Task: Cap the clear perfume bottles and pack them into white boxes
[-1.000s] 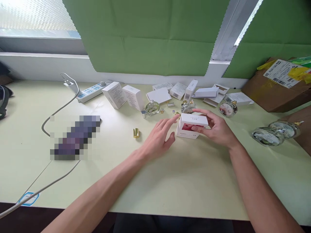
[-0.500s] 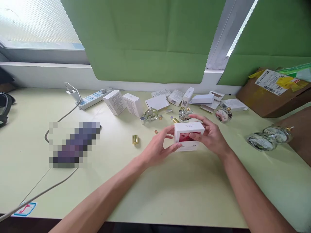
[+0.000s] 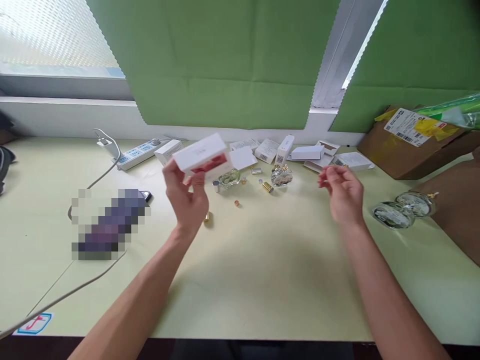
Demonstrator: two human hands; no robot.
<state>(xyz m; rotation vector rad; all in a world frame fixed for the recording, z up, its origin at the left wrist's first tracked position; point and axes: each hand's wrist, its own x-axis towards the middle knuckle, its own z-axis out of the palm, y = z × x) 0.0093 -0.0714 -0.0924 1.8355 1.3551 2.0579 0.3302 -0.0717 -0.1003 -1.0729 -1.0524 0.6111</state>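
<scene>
My left hand (image 3: 187, 197) is closed round a small white box (image 3: 200, 151) with a red picture on its side, held tilted above the table. Behind the box, partly covered, are white cartons and a glass perfume bottle (image 3: 229, 178). A gold cap (image 3: 207, 217) peeks out beside my left wrist. My right hand (image 3: 344, 195) is at the right with fingers curled together, where a perfume bottle stood; what they hold, if anything, is hidden. A second perfume bottle (image 3: 281, 176) lies left of it, by a gold cap (image 3: 267, 187).
Several white cartons (image 3: 267, 150) line the back of the table. Two glass bottles (image 3: 393, 215) lie at the right near brown cardboard boxes (image 3: 397, 155). A power strip (image 3: 138, 154), a cable (image 3: 80, 287) and a blurred-out flat device (image 3: 108, 225) are at the left.
My left hand has carried the white box left and up, towards the cartons. My right hand has let go of it and moved right, over the spot of a perfume bottle.
</scene>
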